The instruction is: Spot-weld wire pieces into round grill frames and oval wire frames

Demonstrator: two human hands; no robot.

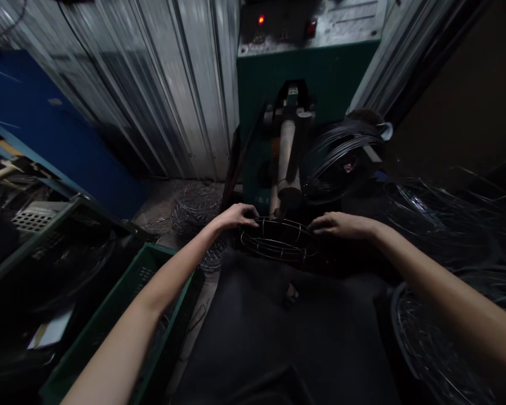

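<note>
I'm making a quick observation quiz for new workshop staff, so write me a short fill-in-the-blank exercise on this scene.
1. The bare left hand has its fingers on the left side of the round frame of thin metal wire, while the bare right hand is at its ____ side.
2. The small lit lamp at the top of the green metal machine glows ____.
3. Of the two hands, the long green plastic crate is on the side of the ____ one.

Missing words: right; red; left.

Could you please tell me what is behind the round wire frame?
Behind the wire frame, a metal cylinder shows before a green machine body. The cylinder covers part of that body; shadow hides what lies right of its lower end.
</note>
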